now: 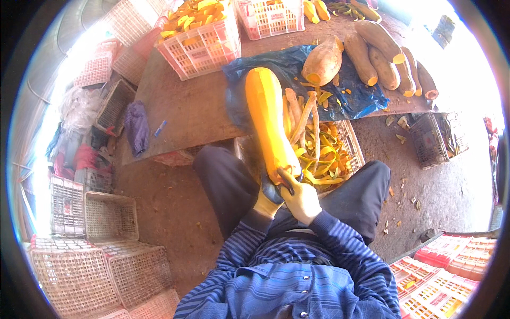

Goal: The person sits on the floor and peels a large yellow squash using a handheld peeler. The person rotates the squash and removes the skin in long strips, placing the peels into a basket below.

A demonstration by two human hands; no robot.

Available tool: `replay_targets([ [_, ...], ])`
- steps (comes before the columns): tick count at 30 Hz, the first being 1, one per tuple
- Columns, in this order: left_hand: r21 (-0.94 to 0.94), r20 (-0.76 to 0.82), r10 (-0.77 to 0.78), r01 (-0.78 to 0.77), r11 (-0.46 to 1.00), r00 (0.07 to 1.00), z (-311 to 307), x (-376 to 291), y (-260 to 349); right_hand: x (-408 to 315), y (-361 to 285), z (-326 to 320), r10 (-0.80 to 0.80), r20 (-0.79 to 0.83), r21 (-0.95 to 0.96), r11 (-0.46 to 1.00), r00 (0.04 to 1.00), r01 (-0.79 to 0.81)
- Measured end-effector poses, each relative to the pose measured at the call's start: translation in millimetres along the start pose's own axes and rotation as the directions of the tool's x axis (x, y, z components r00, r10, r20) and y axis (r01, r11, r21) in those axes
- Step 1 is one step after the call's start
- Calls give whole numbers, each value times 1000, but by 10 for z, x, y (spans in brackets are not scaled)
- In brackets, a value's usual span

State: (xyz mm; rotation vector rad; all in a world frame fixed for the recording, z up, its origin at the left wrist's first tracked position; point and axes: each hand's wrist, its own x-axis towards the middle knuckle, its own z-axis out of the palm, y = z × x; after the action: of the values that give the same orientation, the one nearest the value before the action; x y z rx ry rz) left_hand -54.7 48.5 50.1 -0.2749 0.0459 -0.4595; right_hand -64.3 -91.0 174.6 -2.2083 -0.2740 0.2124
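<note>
A long peeled squash (266, 115), bright orange-yellow, points away from me, its near end above my lap. My left hand (269, 197), in a yellow glove with dark coating, grips that near end from the left. On the right side of the same end, my right hand (301, 197), gloved alike, has its dark-coated fingers against the flesh. A small dark blue bit shows beside those fingers; I cannot tell whether it is a tool or glove. Between my knees, a crate (352, 143) holds curled peels (328, 157) and pale strips of rind (305, 119).
A blue plastic sheet (263, 85) covers part of the wooden table (191, 107). Unpeeled squashes (384, 67) lie at the right. A pink crate (199, 52) of orange pieces stands at the back. Empty crates (71, 275) are stacked left; more crates (434, 287) stand lower right.
</note>
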Motion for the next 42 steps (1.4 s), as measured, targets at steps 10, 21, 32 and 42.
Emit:
replay_targets([
  [10, 334, -35, 129, -110, 936, 991, 77, 94, -47, -12, 43, -129, 50, -37, 191, 981, 998, -42],
  [21, 909, 90, 386, -234, 345, 918, -28, 53, -42, 366, -1, -14, -20, -20, 83, 996, 1000, 21],
  [32, 224, 77, 23, -40, 974, 997, -16, 15, 34, -89, -5, -181, 17, 78, -46, 999, 997, -14],
  [42, 978, 210, 301, -199, -68, 930, 63, -9, -70, -344, 200, -234, 111, 115, -148, 985, 987, -94],
])
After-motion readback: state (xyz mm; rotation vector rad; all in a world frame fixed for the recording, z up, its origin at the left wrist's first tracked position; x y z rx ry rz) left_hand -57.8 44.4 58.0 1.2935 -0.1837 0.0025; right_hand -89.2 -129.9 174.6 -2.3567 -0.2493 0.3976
